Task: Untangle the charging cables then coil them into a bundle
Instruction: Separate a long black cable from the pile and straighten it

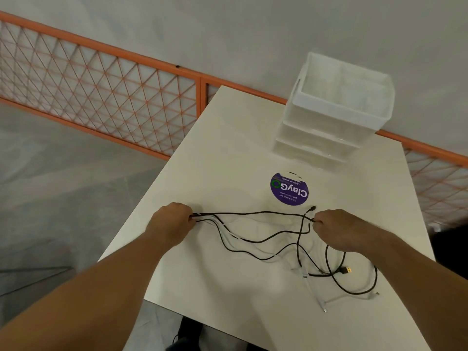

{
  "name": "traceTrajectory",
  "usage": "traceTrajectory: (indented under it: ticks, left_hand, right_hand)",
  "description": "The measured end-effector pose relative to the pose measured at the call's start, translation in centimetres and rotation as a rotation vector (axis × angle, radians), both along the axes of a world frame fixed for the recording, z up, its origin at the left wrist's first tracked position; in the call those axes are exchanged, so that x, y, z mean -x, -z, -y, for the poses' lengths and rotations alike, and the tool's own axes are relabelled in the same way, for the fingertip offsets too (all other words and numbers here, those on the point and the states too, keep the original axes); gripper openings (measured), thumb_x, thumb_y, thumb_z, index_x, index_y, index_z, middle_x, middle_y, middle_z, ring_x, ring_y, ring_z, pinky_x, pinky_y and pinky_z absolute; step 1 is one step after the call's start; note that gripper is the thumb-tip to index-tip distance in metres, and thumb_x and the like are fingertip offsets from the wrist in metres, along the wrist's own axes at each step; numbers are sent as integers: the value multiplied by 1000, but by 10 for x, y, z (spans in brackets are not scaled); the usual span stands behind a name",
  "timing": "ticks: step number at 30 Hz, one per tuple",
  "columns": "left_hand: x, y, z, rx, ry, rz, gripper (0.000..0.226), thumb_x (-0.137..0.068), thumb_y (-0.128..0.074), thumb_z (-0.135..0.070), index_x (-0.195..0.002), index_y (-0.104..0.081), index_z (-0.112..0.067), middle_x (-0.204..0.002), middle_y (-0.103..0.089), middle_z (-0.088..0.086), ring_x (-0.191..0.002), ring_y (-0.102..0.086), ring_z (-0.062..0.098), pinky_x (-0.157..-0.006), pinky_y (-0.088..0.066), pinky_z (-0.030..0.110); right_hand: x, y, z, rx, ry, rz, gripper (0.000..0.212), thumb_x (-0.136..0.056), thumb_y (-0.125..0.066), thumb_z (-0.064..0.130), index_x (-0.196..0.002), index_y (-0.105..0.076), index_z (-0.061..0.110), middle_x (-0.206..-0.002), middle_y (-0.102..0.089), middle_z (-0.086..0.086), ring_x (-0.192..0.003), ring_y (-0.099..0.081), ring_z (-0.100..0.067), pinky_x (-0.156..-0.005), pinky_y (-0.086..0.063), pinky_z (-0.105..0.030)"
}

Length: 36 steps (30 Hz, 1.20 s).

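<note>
Black charging cables (255,212) and thin white cables (236,238) lie tangled across the white table (228,148). My left hand (172,221) is closed around a bunch of strands at the left. My right hand (339,229) pinches a black strand at the right, so the cables stretch between my hands just above the tabletop. Slack loops sag toward the near right, where a black USB plug with a gold tip (345,270) and white connector ends (324,309) rest on the table. A small black plug (312,208) sticks up beside my right hand.
A white plastic drawer unit (331,115) stands at the table's far right. A round purple sticker (289,189) lies in front of it. An orange mesh fence (101,92) runs behind the table. The table's left edge drops to a grey floor.
</note>
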<state>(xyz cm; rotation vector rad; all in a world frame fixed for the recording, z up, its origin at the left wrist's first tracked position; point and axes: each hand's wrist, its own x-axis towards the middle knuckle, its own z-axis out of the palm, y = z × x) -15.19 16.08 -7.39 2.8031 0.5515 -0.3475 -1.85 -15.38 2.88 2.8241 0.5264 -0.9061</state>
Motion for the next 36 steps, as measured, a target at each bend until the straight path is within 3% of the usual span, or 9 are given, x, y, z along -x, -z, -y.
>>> traceTrajectory:
  ticks: [3, 10, 14, 17, 20, 26, 32, 34, 36]
  left_hand:
    - [1, 8, 2, 32, -50, 27, 28, -96, -50, -38, -77, -56, -18, -77, -54, -2, -71, -55, 21, -57, -36, 28]
    - [-2, 6, -2, 138, -7, 75, 22, -92, -54, -39, -79, -51, -21, -82, -48, -4, -74, -52, 21, -61, -36, 28]
    - [-7, -8, -12, 143, 2, 64, 4, -88, -50, -21, -87, -48, -18, -81, -55, -1, -75, -53, 23, -58, -35, 30]
    - [-7, -12, -19, 114, 55, 22, 17, -91, -45, -19, -104, -55, -16, -99, -58, 3, -89, -56, 24, -71, -42, 31]
    - [-3, -10, -21, 89, 81, -6, 21, -95, -41, -18, -105, -58, -12, -99, -51, 3, -90, -55, 24, -75, -44, 33]
    - [8, 0, -13, 12, 38, 17, 18, -95, -39, -14, -106, -53, -12, -106, -51, 4, -96, -50, 24, -72, -41, 32]
    - [8, 0, -20, 42, -2, 62, 18, -98, -37, -16, -109, -49, -10, -107, -53, 8, -89, -57, 32, -71, -43, 37]
    - [7, -1, -22, 29, 1, 45, 18, -97, -36, -14, -110, -48, -12, -107, -55, 7, -88, -58, 34, -73, -46, 39]
    - [8, -2, -22, 7, 18, 45, 21, -97, -36, -14, -115, -48, -15, -105, -56, 5, -86, -59, 33, -73, -48, 40]
  right_hand:
    - [1, 4, -2, 43, -32, 7, 27, -100, -32, 19, -82, -52, 17, -90, -57, -3, -82, -52, -21, -71, -44, -30]
    - [-5, 16, -2, 54, 35, -18, 28, -97, -36, 18, -72, -47, 20, -79, -52, 4, -75, -50, -15, -56, -35, -24]
    - [-7, 15, -7, 43, 45, -17, 28, -97, -38, 19, -71, -47, 23, -82, -54, 3, -80, -53, -17, -59, -38, -24]
    - [-5, 18, -13, 79, -3, -16, 23, -98, -37, 20, -86, -57, 16, -94, -61, -3, -88, -58, -20, -70, -46, -27]
    - [-3, 21, -17, 113, -7, -26, 26, -99, -38, 19, -106, -62, 12, -109, -63, -6, -98, -61, -20, -79, -48, -29]
    - [3, 30, -16, 106, 44, -43, 20, -97, -41, 24, -100, -59, 15, -105, -61, -3, -92, -58, -17, -73, -44, -25]
    - [8, 42, -13, 152, -16, -26, 26, -94, -40, 21, -68, -43, 20, -86, -55, -2, -82, -54, -21, -74, -46, -28]
    - [10, 42, -15, 163, -34, -18, 24, -95, -41, 21, -73, -49, 16, -81, -54, -3, -83, -55, -25, -76, -47, -30]
    - [12, 46, -14, 205, -61, -27, 19, -95, -39, 19, -89, -56, 15, -100, -61, -6, -92, -58, -25, -74, -43, -27]
